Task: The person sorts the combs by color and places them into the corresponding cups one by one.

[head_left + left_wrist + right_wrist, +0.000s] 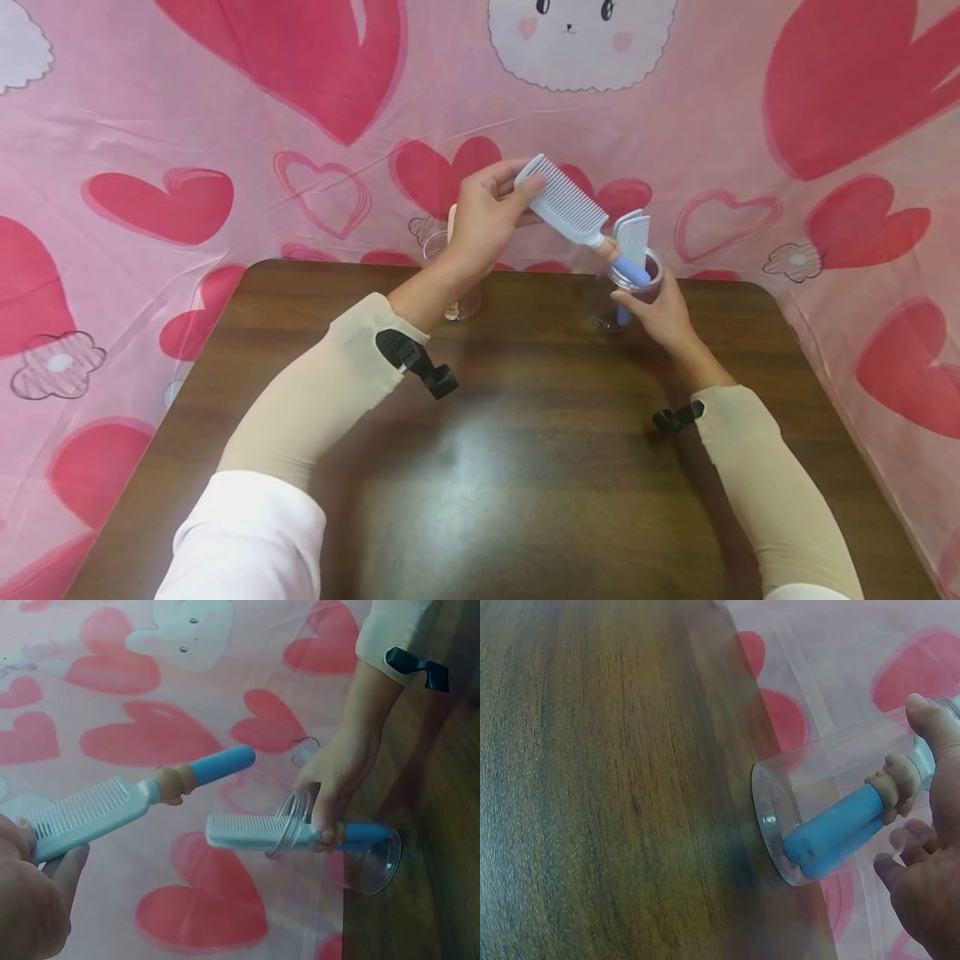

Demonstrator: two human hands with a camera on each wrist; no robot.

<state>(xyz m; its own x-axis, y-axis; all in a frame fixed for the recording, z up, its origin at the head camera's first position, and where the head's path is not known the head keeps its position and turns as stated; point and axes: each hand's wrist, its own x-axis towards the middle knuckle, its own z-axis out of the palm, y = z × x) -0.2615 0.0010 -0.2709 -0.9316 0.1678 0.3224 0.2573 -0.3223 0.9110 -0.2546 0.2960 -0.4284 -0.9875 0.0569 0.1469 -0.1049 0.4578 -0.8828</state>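
Observation:
My left hand (483, 217) pinches a pale blue comb (566, 200) by the end of its toothed head. The comb slants down to the right, its blue handle (223, 765) foremost. In the left wrist view that handle is outside the clear jar (832, 757), apart from its rim. My right hand (663, 312) grips the jar, thumb on the near side. Two more combs (635, 237) stand in it, heads sticking out above the rim. Their blue handles (836, 825) reach the jar's bottom, and a small beige figure (896, 780) decorates the neck.
A second clear container (468, 304) stands at the back of the brown table (525, 467), partly hidden behind my left hand, with something pale in it. A pink cloth (585, 117) with red hearts hangs close behind the table's far edge.

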